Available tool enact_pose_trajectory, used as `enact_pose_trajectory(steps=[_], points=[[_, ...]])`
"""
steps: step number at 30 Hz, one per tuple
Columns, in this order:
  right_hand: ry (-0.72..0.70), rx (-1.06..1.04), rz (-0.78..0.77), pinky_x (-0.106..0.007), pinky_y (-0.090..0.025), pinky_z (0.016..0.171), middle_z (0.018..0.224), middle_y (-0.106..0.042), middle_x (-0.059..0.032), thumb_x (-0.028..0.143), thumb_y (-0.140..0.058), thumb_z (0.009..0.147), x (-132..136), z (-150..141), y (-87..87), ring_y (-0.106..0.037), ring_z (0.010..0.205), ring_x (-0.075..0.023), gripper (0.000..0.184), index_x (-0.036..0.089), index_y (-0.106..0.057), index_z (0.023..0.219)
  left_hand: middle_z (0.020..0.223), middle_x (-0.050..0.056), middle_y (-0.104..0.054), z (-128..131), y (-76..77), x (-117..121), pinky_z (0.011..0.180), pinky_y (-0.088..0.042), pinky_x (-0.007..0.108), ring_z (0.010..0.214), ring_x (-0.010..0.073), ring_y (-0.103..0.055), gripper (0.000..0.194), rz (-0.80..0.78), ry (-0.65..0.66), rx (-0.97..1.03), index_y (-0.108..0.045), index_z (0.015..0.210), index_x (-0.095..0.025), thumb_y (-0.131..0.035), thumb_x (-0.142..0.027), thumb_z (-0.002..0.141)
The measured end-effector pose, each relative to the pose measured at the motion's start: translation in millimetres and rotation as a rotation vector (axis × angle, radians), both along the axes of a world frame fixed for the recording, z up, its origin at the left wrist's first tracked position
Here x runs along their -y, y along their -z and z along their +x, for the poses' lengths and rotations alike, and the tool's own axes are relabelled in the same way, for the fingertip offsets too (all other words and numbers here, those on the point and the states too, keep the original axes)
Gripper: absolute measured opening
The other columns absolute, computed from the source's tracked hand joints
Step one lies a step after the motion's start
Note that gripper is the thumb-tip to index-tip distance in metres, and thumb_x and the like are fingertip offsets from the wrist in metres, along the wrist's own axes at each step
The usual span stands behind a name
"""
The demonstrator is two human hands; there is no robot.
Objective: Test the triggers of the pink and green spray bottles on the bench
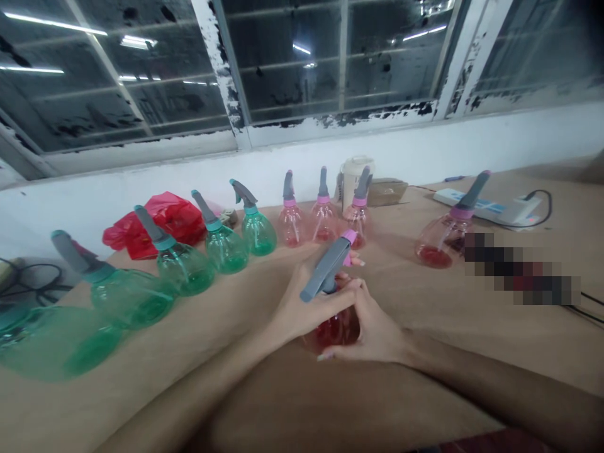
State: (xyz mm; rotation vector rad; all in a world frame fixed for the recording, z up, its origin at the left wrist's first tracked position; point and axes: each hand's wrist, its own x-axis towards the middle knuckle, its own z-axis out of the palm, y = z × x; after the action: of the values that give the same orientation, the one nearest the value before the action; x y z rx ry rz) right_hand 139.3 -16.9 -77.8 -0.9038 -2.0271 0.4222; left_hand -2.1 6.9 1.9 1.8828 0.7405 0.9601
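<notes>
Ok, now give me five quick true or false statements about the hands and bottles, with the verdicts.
1. The left hand and right hand are both on one pink bottle. True.
2. The pink bottle has lost its head. False: its grey head is on top.
3. Only two green bottles show. False: five green bottles show, one cut off at the left edge.
4. The power strip is right of the cup. True.
5. The red bag is right of the cup. False: the red bag is left of the cup, behind green bottles.
</notes>
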Motion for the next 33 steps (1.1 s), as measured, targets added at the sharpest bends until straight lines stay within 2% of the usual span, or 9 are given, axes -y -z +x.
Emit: enact_pose_trajectory(steps=[3,6,10,14,18,21,24,28,33], points=[[-0.002,-0.01,-0.036,-0.056,-0.031,0.105,0.125,-0.051,-0.0132,0.058,-0.078,0.057,1.2,0.4,0.6,-0.042,0.126,-0.036,0.093,0.02,-0.037,0.132,0.106,0.007,-0.065,1.6,-0.8,-0.6,0.086,-0.054,0.038,0.089,0.0195,-0.066,0.028,0.005,-0.02,-0.005,-0.057,0.104,-0.02,-0.064,-0.022,0.077],[0.026,-0.009,-0.106,-0.055,-0.034,0.102,0.119,-0.054,-0.012,0.059,-0.078,0.057,2.7,1.2,2.6,-0.043,0.124,-0.0361,0.09,0.021,-0.04,0.129,0.096,0.005,-0.066,2.9,-2.0,-0.4,0.083,-0.054,0.038,0.087,0.0205,-0.066,0.025,-0.017,-0.059,-0.021,-0.058,0.096,-0.02,-0.068,-0.025,0.074],[0.036,-0.011,-0.129,-0.057,-0.035,0.101,0.118,-0.054,-0.0115,0.06,-0.077,0.056,4.0,1.5,4.5,-0.045,0.12,-0.0359,0.088,0.022,-0.042,0.127,0.082,0.002,-0.065,3.0,-1.7,1.7,0.073,-0.054,0.034,0.076,0.0177,-0.065,0.017,-0.048,-0.093,-0.049,-0.058,0.084,-0.02,-0.067,-0.031,0.075],[0.036,-0.024,-0.125,-0.057,-0.035,0.102,0.118,-0.053,-0.0112,0.059,-0.079,0.055,4.8,0.6,3.3,-0.045,0.12,-0.0357,0.088,0.022,-0.042,0.126,0.07,-0.001,-0.062,2.1,-1.0,3.2,0.066,-0.053,0.031,0.066,0.0155,-0.061,0.019,-0.027,-0.16,-0.081,-0.056,0.074,-0.021,-0.067,-0.036,0.075],[0.039,-0.019,-0.123,-0.056,-0.035,0.102,0.125,-0.051,-0.0129,0.059,-0.078,0.057,3.7,1.3,2.6,-0.042,0.124,-0.0362,0.094,0.022,-0.037,0.133,0.084,0.002,-0.069,2.0,-4.0,2.3,0.074,-0.054,0.032,0.08,0.0185,-0.066,0.015,-0.018,-0.114,-0.045,-0.061,0.086,-0.021,-0.065,-0.032,0.077],[0.045,-0.013,-0.128,-0.056,-0.037,0.101,0.125,-0.05,-0.0128,0.056,-0.079,0.058,2.2,3.3,4.1,-0.043,0.121,-0.0354,0.09,0.022,-0.038,0.131,0.091,0.004,-0.072,1.7,-4.1,2.1,0.078,-0.055,0.034,0.088,0.0209,-0.068,0.028,-0.006,-0.104,-0.058,-0.062,0.104,-0.022,-0.065,-0.031,0.078],[0.035,-0.013,-0.12,-0.056,-0.037,0.101,0.125,-0.05,-0.0123,0.055,-0.079,0.059,1.6,4.6,4.7,-0.045,0.119,-0.0345,0.088,0.022,-0.039,0.13,0.093,0.005,-0.073,1.4,-0.6,3.0,0.083,-0.054,0.035,0.09,0.0211,-0.068,0.033,0.011,-0.114,-0.075,-0.061,0.111,-0.022,-0.063,-0.032,0.08],[0.012,-0.018,-0.08,-0.055,-0.037,0.101,0.128,-0.049,-0.0125,0.054,-0.078,0.061,0.8,4.8,2.1,-0.043,0.121,-0.0341,0.088,0.023,-0.037,0.131,0.103,0.006,-0.071,1.5,2.2,3.6,0.087,-0.053,0.034,0.094,0.0203,-0.068,0.031,0.009,-0.118,-0.059,-0.061,0.111,-0.021,-0.063,-0.031,0.081],[-0.033,0.001,-0.026,-0.055,-0.033,0.104,0.131,-0.047,-0.0127,0.057,-0.077,0.06,-2.8,4.8,0.8,-0.042,0.124,-0.035,0.092,0.024,-0.035,0.135,0.085,0.004,-0.073,0.7,0.8,2.3,0.08,-0.055,0.033,0.087,0.0203,-0.069,0.021,-0.003,-0.121,-0.089,-0.066,0.098,-0.021,-0.063,-0.031,0.08]])
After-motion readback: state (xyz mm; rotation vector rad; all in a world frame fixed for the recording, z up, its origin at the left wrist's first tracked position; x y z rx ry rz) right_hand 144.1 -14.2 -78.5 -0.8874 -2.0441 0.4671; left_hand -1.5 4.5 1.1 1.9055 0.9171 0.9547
